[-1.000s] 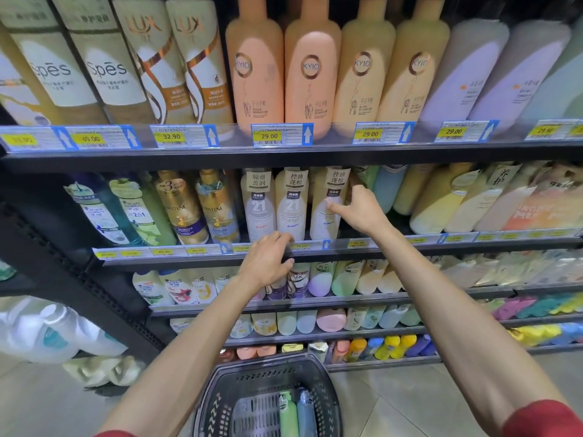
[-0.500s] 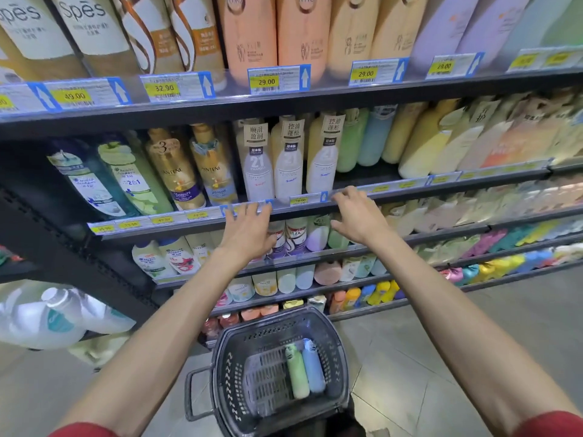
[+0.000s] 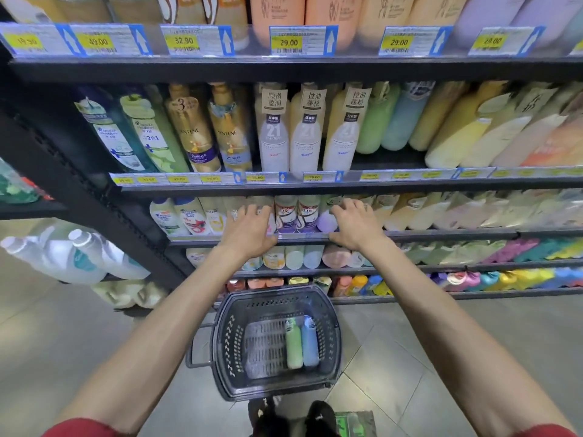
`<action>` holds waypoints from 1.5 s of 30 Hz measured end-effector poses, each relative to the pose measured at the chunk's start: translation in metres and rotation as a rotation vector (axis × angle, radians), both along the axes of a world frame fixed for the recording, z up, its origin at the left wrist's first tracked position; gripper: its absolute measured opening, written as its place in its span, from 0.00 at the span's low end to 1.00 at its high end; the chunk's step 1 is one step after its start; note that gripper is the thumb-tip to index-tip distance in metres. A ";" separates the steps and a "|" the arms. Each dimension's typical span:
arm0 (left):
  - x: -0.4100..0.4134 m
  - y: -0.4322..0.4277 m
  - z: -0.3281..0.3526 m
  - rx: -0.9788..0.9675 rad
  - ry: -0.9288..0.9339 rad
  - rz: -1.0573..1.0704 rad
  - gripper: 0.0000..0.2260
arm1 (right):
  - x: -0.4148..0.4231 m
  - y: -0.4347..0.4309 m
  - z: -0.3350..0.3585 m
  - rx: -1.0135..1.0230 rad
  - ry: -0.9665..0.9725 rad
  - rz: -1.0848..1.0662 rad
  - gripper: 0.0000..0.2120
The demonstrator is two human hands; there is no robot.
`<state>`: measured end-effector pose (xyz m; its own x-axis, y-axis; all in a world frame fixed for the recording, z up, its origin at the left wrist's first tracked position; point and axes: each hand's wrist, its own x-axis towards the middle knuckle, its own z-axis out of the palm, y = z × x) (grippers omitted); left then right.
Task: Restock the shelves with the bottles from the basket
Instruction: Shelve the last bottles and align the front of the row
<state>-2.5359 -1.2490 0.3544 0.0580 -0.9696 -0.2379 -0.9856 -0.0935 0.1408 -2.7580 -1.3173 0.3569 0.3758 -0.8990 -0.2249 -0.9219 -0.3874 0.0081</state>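
Observation:
A dark plastic basket [image 3: 227,339] stands on the floor below me. In it lie a green bottle [image 3: 294,345] and a blue bottle [image 3: 309,342], side by side. My left hand [image 3: 249,230] and my right hand [image 3: 355,223] hover empty, fingers spread, in front of the third shelf [image 3: 303,237] down. Between them stand small white and purple bottles [image 3: 296,212]. On the shelf above, a matching green bottle [image 3: 373,121] and blue bottle [image 3: 403,118] stand to the right of three white bottles [image 3: 307,130].
Shelves packed with shampoo bottles fill the view, with price tags [image 3: 288,42] along each edge. Large white jugs [image 3: 69,257] sit on a low shelf at left. The tiled floor [image 3: 394,373] surrounds the basket, and my dark shoes [image 3: 293,417] are below it.
Both hands have dropped from the second shelf's white bottles to the third shelf's edge. The view has tilted down, so more of the basket shows.

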 end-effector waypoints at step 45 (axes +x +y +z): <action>0.000 0.086 -0.616 0.276 0.288 0.053 0.22 | 0.003 0.078 -0.622 0.582 -0.173 -0.287 0.28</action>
